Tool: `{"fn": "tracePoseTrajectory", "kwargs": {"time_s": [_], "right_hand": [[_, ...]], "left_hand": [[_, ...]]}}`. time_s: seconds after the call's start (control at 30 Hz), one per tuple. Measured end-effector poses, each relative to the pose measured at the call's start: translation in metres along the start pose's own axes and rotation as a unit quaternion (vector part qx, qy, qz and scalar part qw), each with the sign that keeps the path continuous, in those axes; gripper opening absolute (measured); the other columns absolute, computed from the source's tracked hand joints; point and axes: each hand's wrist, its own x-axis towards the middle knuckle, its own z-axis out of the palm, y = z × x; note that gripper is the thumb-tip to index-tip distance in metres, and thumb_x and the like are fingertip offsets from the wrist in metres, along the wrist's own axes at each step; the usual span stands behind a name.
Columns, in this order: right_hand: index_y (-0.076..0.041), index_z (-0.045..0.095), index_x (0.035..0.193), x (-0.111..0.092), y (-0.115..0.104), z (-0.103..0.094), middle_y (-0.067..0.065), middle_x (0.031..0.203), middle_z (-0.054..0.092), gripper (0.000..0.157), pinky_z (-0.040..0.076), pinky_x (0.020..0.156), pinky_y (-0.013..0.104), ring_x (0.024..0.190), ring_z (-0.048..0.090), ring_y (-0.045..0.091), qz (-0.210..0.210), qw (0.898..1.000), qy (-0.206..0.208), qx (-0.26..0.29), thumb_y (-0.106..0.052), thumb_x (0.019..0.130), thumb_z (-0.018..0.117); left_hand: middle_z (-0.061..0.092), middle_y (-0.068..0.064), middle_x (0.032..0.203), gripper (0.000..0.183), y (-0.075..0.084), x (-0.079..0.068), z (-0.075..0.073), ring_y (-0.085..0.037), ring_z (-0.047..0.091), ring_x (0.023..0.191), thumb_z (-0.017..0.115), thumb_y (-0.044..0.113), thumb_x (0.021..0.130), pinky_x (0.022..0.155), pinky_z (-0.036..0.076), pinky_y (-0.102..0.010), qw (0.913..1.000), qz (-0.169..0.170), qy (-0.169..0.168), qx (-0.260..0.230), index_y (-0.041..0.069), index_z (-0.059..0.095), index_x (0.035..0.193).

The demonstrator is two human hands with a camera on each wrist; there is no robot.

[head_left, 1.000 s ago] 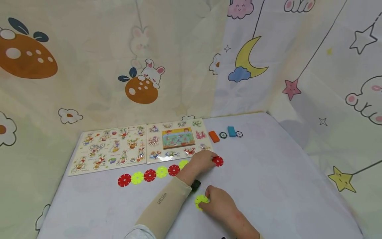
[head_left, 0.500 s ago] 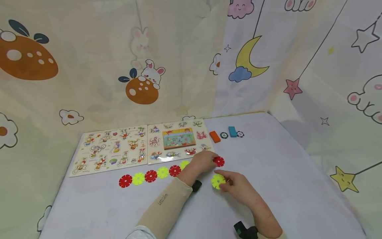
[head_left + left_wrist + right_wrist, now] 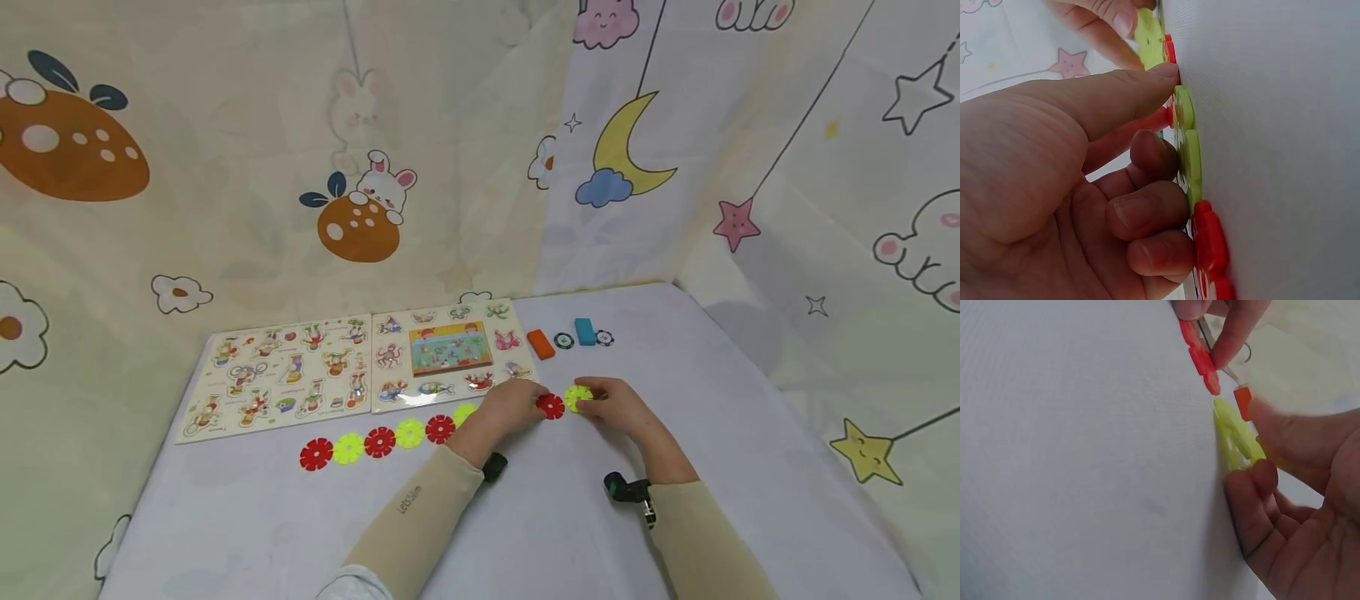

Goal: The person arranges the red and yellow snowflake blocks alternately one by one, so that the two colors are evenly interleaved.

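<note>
In the head view my right hand (image 3: 628,410) pinches a yellow-green interlocking disc (image 3: 577,397) between thumb and fingers. That yellow-green disc (image 3: 1233,429) tilts close over the table, its edge right beside a red disc (image 3: 1199,357). My left hand (image 3: 508,410) holds the red disc (image 3: 552,407) by its left edge, thumb and index finger at either side. Several red and yellow-green discs (image 3: 380,442) lie in an alternating row to the left, part of it hidden under my left hand and wrist. The remaining fingers of my left hand (image 3: 1079,169) curl over nearby discs.
Behind the row lie two picture puzzle boards (image 3: 277,375), the right one carrying a small rectangular picture (image 3: 450,348). An orange block (image 3: 540,343), a blue block (image 3: 584,332) and two round black-and-white chips (image 3: 563,340) sit at the back. Patterned cloth surrounds the table (image 3: 720,467).
My right hand has carried the yellow-green disc from the near side of the table forward and right, to the right of the red disc. My left hand stays in place at the red disc.
</note>
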Motion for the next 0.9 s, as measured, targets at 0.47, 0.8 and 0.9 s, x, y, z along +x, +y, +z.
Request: {"fn": "tracePoseTrajectory", "kwargs": {"time_s": [0.47, 0.8, 0.9], "right_hand": [[-0.009, 0.055, 0.131, 0.016, 0.010, 0.002, 0.013, 0.130, 0.050, 0.048, 0.041, 0.092, 0.045, 0.106, 0.044, 0.029, -0.022, 1.000, -0.012, 0.019, -0.017, 0.085, 0.069], [-0.010, 0.055, 0.130, 0.020, -0.005, 0.005, 0.018, 0.131, 0.044, 0.047, 0.039, 0.098, 0.050, 0.114, 0.041, 0.034, -0.009, 1.000, 0.002, 0.002, -0.017, 0.085, 0.069], [-0.010, 0.053, 0.131, 0.018, -0.002, 0.006, 0.017, 0.129, 0.045, 0.051, 0.041, 0.095, 0.049, 0.112, 0.042, 0.033, 0.004, 1.000, 0.008, 0.006, -0.022, 0.084, 0.070]], "left_hand": [[0.062, 0.003, 0.116, 0.039, -0.004, -0.001, -0.003, -0.015, 0.053, 0.100, 0.068, 0.028, 0.087, 0.088, 0.046, -0.033, 0.9998, -0.011, 0.012, -0.011, 0.020, 0.063, 0.125], [0.063, 0.003, 0.115, 0.038, -0.005, 0.001, -0.008, -0.016, 0.054, 0.099, 0.067, 0.026, 0.087, 0.088, 0.045, -0.033, 0.9994, -0.014, 0.026, 0.016, 0.020, 0.063, 0.124], [0.063, 0.004, 0.114, 0.039, -0.004, 0.000, -0.004, -0.015, 0.054, 0.100, 0.067, 0.028, 0.087, 0.088, 0.045, -0.033, 0.9992, -0.006, 0.027, 0.029, 0.021, 0.062, 0.125]]}}
